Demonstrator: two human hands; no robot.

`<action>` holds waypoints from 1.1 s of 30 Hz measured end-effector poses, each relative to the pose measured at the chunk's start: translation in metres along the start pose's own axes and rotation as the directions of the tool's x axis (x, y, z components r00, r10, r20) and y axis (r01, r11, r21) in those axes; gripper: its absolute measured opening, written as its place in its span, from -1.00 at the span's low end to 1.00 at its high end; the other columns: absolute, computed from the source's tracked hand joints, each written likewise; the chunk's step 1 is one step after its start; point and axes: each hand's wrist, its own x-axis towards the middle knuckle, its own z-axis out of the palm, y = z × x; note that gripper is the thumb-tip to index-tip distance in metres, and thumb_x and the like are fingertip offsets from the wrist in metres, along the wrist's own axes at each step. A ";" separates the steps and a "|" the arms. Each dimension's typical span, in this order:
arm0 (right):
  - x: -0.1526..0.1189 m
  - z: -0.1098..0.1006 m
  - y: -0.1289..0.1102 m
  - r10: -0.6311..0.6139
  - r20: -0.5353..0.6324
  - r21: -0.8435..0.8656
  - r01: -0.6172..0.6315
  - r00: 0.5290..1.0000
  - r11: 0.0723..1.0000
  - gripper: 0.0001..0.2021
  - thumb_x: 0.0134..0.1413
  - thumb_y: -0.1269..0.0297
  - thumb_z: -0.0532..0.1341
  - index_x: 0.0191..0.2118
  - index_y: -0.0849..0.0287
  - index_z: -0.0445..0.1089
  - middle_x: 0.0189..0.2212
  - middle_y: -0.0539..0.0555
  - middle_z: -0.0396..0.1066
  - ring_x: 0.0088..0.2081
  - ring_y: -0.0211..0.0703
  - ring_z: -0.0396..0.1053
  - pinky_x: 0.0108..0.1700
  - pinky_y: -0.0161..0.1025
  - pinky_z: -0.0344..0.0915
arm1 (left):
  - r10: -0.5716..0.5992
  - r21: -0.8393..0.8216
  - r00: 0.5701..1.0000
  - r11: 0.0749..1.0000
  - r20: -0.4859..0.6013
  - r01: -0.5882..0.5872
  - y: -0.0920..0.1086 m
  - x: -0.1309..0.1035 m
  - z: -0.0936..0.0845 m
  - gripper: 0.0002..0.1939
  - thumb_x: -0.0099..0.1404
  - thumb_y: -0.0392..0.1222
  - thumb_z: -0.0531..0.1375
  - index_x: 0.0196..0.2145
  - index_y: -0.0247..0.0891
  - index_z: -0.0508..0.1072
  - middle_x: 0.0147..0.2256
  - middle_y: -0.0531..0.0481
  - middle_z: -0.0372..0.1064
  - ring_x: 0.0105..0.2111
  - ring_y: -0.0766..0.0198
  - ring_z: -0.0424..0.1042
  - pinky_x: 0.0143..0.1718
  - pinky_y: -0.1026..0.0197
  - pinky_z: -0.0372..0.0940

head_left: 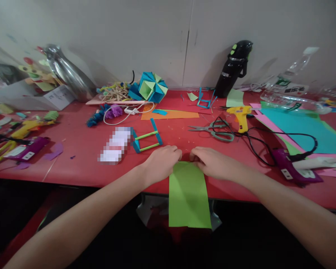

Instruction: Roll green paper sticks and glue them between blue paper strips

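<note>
A sheet of green paper (188,198) lies at the table's front edge, its near part hanging over the side. At its far left corner my left hand (166,158) is closed, fingers curled on the paper's edge. My right hand (205,158) grips the opposite far corner in the same way. Both sets of fingertips are partly hidden behind the knuckles. Just beyond my left hand lies a small frame (147,135) of blue and green paper strips. Scissors (213,129) with grey-green handles rest past my right hand.
A yellow glue gun (241,116) with a black cord stands at right, near a purple power strip (293,166) and coloured paper sheets (305,129). A blurred-out item (116,145) lies at left. A paper ball (153,86), black bottle (233,69) and steel jug (69,74) line the back.
</note>
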 end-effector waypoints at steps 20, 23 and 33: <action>0.004 -0.007 0.002 -0.106 -0.036 -0.240 0.094 0.994 0.966 -0.87 0.08 0.56 0.13 -0.33 0.20 0.33 -0.33 0.09 0.40 -0.27 -0.13 0.36 -0.26 -0.25 0.16 | 0.228 0.368 0.973 0.909 -0.045 -0.197 0.007 -0.001 -0.002 -0.86 0.31 -0.43 0.09 -0.25 -0.35 0.43 -0.28 -0.13 0.36 -0.29 0.12 0.40 -0.27 0.11 0.29; 0.000 -0.003 -0.001 -0.157 -0.049 -0.371 0.128 0.986 0.920 -0.86 0.13 0.57 0.13 -0.29 0.23 0.37 -0.29 0.12 0.41 -0.24 -0.09 0.37 -0.26 -0.23 0.17 | 0.239 0.359 0.970 0.910 -0.053 -0.205 0.007 -0.004 -0.001 -0.87 0.31 -0.41 0.11 -0.28 -0.34 0.45 -0.30 -0.12 0.36 -0.29 0.11 0.40 -0.27 0.09 0.30; 0.000 -0.009 0.005 -0.103 -0.026 -0.145 0.098 0.994 0.984 -0.84 0.19 0.53 0.10 -0.30 0.20 0.40 -0.32 0.08 0.42 -0.23 -0.15 0.38 -0.18 -0.25 0.21 | 0.106 0.090 0.993 0.991 -0.059 -0.100 -0.002 -0.003 0.003 -0.73 0.30 -0.48 0.03 -0.16 -0.31 0.46 -0.21 -0.09 0.38 -0.21 0.20 0.40 -0.21 0.19 0.32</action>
